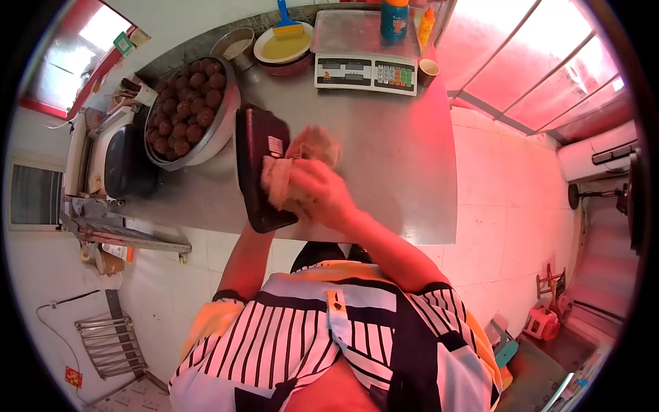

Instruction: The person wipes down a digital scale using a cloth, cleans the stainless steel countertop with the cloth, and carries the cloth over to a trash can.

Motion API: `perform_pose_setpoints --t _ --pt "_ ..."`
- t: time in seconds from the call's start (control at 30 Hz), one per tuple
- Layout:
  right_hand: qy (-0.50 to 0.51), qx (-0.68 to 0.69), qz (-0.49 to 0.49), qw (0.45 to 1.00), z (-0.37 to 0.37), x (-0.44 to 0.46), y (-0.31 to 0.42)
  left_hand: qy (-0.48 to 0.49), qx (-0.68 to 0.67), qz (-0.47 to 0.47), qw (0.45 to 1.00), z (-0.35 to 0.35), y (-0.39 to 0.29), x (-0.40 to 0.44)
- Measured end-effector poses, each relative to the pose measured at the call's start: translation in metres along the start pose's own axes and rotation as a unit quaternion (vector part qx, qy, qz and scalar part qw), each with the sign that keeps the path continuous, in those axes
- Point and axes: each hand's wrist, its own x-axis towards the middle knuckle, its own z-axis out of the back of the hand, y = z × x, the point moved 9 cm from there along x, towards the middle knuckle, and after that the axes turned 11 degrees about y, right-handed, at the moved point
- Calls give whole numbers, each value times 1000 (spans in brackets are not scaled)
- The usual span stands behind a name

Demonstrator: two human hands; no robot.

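Striped shirt fabric (288, 329) lies closest. Above it, the right hand (321, 193) grips a crumpled tan cloth (278, 182) against a dark, glossy, round-cornered case (254, 151) tilted over the metal surface (398, 158); the left hand is hidden, its grip impossible to tell. Wiping well likely wants even pressure and a steadied case. Beyond sit rough brown balls (184, 106) in a rounded metal basin (218, 141) and a boxy scale (366, 74).

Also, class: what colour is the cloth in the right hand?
The cloth looks tan; head view.
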Motion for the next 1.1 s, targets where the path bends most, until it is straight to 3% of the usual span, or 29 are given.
perform_pose_setpoints --t 0.07,0.1,0.2,0.27,0.33,0.37,0.4,0.43,0.57,0.63,0.67,0.73,0.83,0.9,0.97,1.0,1.03,1.07,1.1 --pt "-9 162 -118 980 23 -23 -58 2 43 -21 999 11 -26 -24" --pt "-66 135 -227 962 60 -42 -72 5 65 -36 997 13 -42 -37" --pt "-213 243 -373 870 157 -109 -136 -14 107 -85 991 -6 -83 -79" --pt "-232 181 -339 894 208 -137 -157 -15 112 -106 988 -10 -99 -115" --pt "-190 115 -420 880 224 -199 -240 -116 106 -158 975 -7 -104 -158" --pt "-147 -96 -485 857 221 -202 -249 -133 95 -190 968 1 -104 -181" --pt "-98 -303 -523 790 207 -194 -251 -160 91 -204 962 3 -102 -194" --pt "-44 -494 -535 684 192 -181 -251 -172 96 -204 959 4 -100 -204" --pt "-14 -462 -438 771 116 -82 -298 -208 77 -218 950 10 -92 -215" --pt "43 -411 -345 843 49 -13 -275 -201 85 -199 955 15 -96 -211" --pt "74 -409 -356 837 10 3 -275 -199 89 -187 958 17 -99 -209" --pt "82 -274 -225 931 -67 35 -244 -204 70 -177 960 21 -103 -202" --pt "228 -253 -107 934 -166 36 -182 -193 79 -148 967 22 -107 -186" --pt "251 16 -229 940 -212 8 -235 -153 90 -115 977 26 -114 -174" --pt "161 287 -315 890 -148 0 -219 -146 93 -106 979 27 -117 -162" --pt "97 404 -346 841 -115 -4 -208 -144 92 -106 980 29 -115 -158" --pt "5 568 -305 764 -71 -12 -207 -125 87 -89 984 34 -111 -153" --pt "-32 564 -298 770 -11 -27 -206 -107 81 -73 988 42 -110 -149" --pt "-28 429 -324 843 58 -54 -203 -90 77 -56 991 45 -107 -147"
